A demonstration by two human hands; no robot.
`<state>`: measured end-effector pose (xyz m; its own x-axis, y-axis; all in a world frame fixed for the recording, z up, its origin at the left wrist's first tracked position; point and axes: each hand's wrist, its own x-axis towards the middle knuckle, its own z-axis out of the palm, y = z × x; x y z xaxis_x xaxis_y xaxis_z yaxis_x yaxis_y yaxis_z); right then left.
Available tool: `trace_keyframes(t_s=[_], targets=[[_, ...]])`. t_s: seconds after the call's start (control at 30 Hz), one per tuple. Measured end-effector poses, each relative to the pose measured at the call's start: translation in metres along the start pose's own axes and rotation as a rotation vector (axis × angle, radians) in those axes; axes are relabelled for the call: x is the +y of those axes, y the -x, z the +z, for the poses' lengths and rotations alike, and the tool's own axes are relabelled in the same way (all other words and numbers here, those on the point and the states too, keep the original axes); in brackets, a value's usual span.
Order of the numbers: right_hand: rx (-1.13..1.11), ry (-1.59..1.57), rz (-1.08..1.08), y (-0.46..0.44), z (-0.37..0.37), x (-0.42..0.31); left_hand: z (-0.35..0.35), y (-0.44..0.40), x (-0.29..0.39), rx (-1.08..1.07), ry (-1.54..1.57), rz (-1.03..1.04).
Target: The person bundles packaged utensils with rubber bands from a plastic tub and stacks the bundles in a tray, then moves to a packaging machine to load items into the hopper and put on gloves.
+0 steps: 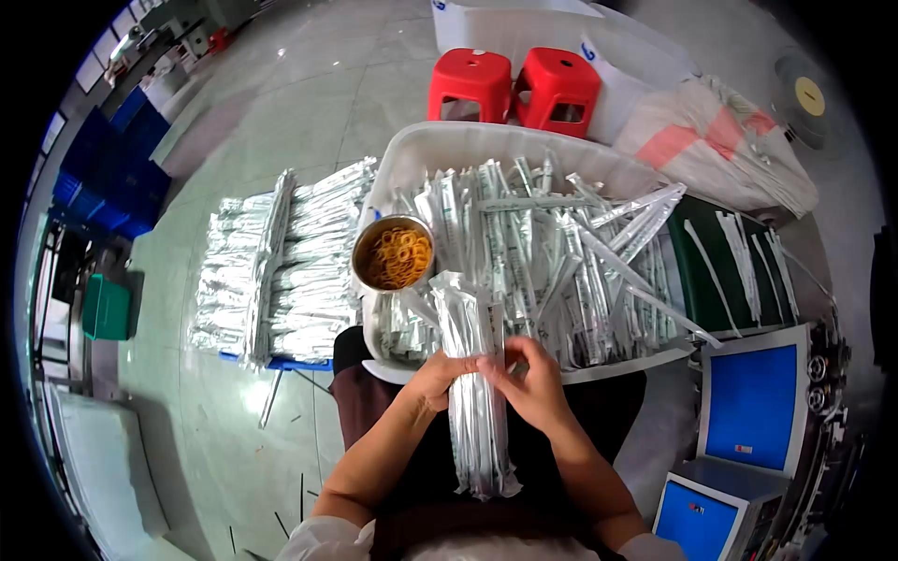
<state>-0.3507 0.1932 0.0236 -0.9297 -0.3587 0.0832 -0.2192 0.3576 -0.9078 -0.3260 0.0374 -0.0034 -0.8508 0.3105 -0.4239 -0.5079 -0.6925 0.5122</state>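
Observation:
Upright over my lap is a bundle of long silvery foil packets [474, 421]. My left hand [438, 379] is wrapped round its middle from the left. On the other side, my right hand [533, 379] has its thumb and fingers pinched at the bundle's right edge; whether a rubber band is between them is too small to make out. Just beyond the bundle stands a metal cup of yellow-orange rubber bands [397, 257], at the near left of a big white tub [412, 140]. Many loose foil packets [524, 252] fill the tub.
Left of the tub, stacked foil bundles [281, 266] lie on a blue crate [281, 363]. Two red stools [470, 79] and a white woven sack [716, 140] are behind it. To the right are a dark green surface with strips [716, 271] and blue-fronted machines [753, 402].

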Motion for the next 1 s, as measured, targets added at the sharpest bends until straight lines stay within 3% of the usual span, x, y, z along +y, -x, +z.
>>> trace_keyframes(t_s=[0.13, 0.27, 0.4, 0.53, 0.6, 0.67, 0.73, 0.8, 0.83, 0.9, 0.93, 0.97, 1.0], targets=[[-0.178, -0.118, 0.164, 0.013, -0.006, -0.003, -0.005, 0.004, -0.001, 0.083, -0.035, -0.032], [-0.066, -0.079, 0.034, 0.013, 0.001, -0.014, -0.008, 0.005, -0.004, 0.063, 0.064, 0.002], [-0.178, -0.265, 0.247, 0.016, 0.005, -0.007, -0.009, 0.011, 0.000, 0.080, 0.084, 0.047], [0.001, -0.220, 0.192, 0.008, 0.001, -0.013, -0.031, 0.006, -0.005, 0.119, 0.121, 0.045], [-0.004, -0.341, 0.233, -0.014, -0.005, 0.000, -0.034, 0.005, -0.004, 0.110, 0.159, 0.084], [-0.006, -0.298, 0.266, -0.056, -0.015, 0.012, -0.033, 0.013, 0.003, 0.067, 0.178, 0.182], [-0.027, -0.064, 0.277, -0.099, -0.017, 0.043, -0.031, 0.025, 0.012, 0.034, 0.173, 0.228], [0.003, 0.491, 0.110, -0.117, -0.006, 0.072, -0.038, 0.036, 0.014, 0.013, 0.198, 0.287], [0.225, 0.694, -0.300, -0.124, 0.005, 0.079, -0.041, 0.042, 0.017, 0.028, 0.161, 0.308], [0.121, 0.309, -0.288, -0.132, 0.032, 0.002, -0.048, 0.048, 0.019, 0.048, 0.153, 0.311], [0.057, 0.298, -0.427, -0.144, 0.051, -0.005, -0.053, 0.050, 0.018, 0.061, 0.147, 0.305], [-0.001, 0.493, -0.568, -0.156, 0.069, -0.007, -0.056, 0.051, 0.017, 0.082, 0.154, 0.278], [-0.083, 0.614, -0.547, -0.166, 0.087, -0.006, -0.058, 0.050, 0.017, 0.098, 0.157, 0.253]])
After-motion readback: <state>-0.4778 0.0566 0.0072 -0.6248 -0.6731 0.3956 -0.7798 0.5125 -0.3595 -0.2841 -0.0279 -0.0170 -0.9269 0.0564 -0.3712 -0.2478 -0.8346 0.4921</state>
